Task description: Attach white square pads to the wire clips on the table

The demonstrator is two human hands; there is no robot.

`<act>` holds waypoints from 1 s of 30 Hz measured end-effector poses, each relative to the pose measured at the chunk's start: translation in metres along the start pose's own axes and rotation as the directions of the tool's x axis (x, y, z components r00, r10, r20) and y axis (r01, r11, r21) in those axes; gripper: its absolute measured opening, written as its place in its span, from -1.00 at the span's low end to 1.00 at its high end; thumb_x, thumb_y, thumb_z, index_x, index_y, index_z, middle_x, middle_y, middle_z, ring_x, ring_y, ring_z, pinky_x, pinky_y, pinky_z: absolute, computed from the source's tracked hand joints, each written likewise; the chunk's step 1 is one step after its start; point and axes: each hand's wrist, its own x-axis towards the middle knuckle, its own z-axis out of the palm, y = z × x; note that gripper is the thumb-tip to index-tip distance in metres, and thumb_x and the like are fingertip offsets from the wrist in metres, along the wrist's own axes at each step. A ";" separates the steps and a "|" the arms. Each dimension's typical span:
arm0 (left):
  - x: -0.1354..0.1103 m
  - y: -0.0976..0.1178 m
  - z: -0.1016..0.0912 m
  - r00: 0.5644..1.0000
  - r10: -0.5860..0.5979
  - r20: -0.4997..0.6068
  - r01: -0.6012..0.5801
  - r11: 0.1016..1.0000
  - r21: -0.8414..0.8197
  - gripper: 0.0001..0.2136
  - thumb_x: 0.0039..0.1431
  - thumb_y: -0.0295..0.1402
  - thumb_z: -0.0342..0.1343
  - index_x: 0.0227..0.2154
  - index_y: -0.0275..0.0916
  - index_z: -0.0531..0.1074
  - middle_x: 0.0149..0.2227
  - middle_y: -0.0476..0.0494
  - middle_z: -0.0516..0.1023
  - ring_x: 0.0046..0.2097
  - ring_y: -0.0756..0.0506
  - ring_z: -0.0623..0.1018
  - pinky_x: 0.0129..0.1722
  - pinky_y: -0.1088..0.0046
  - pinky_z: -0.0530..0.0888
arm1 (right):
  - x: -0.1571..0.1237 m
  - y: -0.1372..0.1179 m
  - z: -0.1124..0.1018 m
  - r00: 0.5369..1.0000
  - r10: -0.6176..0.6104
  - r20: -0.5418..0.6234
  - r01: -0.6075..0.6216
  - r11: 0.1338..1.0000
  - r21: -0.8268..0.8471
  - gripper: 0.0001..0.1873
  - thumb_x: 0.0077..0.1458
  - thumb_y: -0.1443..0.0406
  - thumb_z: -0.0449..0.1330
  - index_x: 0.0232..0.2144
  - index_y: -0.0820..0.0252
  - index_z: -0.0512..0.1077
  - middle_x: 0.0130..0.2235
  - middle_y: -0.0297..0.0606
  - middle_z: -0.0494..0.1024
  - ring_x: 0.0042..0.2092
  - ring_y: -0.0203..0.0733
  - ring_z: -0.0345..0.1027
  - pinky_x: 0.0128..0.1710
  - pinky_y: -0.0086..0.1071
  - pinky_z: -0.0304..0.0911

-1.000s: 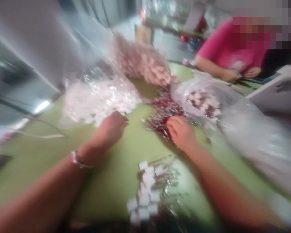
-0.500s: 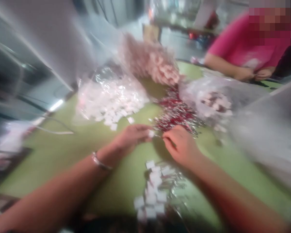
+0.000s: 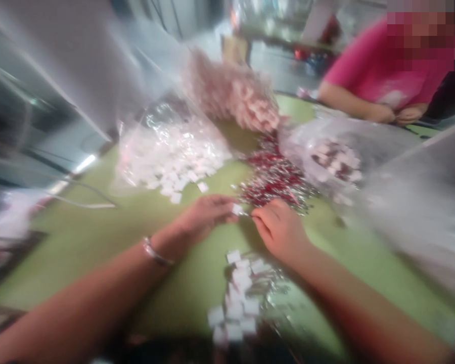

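My left hand (image 3: 212, 215) is closed, pinching a small white square piece (image 3: 236, 209) at its fingertips. Just to the right, my right hand (image 3: 278, 225) is closed on a thin metallic strand that points at the white piece; its exact kind is too blurred to make out. Beyond both hands lies a pile of red and silver strands (image 3: 269, 182). Nearer to me, between my forearms, is a group of white square pieces (image 3: 240, 298), with thin silvery strands (image 3: 276, 280) on their right side.
A clear plastic bag (image 3: 151, 146) spills white squares on the left of the green table (image 3: 79, 253). Pink fluffy material (image 3: 238, 98) stands at the back. Another plastic bag (image 3: 326, 146) with pale pieces lies right. A person in pink (image 3: 364, 76) sits across the far right.
My right hand has shifted very slightly left, closer to the white piece, and the metallic strand between the hands shows more plainly. The view has barely moved.
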 end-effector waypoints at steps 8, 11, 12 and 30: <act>0.001 -0.002 -0.003 0.997 -0.010 0.072 0.011 1.000 -0.012 -0.81 -0.02 -0.41 0.34 -0.32 -0.39 0.58 -0.46 -0.12 0.60 -0.48 0.07 0.52 -0.36 0.57 0.50 | -0.004 0.003 0.003 1.000 -0.006 -0.012 0.005 0.999 -0.041 -0.80 0.21 0.46 0.03 -0.35 0.26 0.44 -0.45 -0.23 0.47 -0.38 -0.19 0.25 -0.39 -0.38 0.14; 0.001 -0.001 -0.003 0.999 -0.005 0.049 0.006 1.000 -0.012 -0.82 -0.01 -0.42 0.34 -0.32 -0.39 0.57 -0.48 -0.10 0.59 -0.48 0.08 0.52 -0.36 0.57 0.50 | -0.005 0.003 0.002 1.000 -0.012 -0.012 0.011 0.999 -0.030 -0.80 0.22 0.45 0.02 -0.34 0.25 0.44 -0.44 -0.24 0.49 -0.36 -0.20 0.27 -0.38 -0.39 0.15; 0.001 -0.001 -0.003 0.999 -0.010 0.051 0.011 1.000 -0.005 -0.81 -0.01 -0.42 0.34 -0.32 -0.39 0.57 -0.48 -0.10 0.60 -0.49 0.08 0.51 -0.35 0.56 0.50 | -0.005 0.003 0.002 1.000 -0.010 -0.008 0.010 1.000 -0.025 -0.80 0.22 0.45 0.02 -0.34 0.25 0.44 -0.43 -0.23 0.49 -0.36 -0.20 0.28 -0.37 -0.38 0.16; 0.005 -0.015 -0.009 0.983 -0.029 0.179 -0.071 0.845 0.530 -0.67 -0.02 -0.18 0.33 -0.26 -0.30 0.57 -0.58 -0.07 0.56 -0.53 0.01 0.53 -0.51 0.54 0.47 | -0.009 -0.009 0.014 0.968 0.119 0.220 -0.098 0.989 -0.107 -0.78 0.17 0.48 -0.01 -0.42 0.25 0.40 -0.46 -0.21 0.46 -0.43 -0.24 0.23 -0.43 -0.36 -0.02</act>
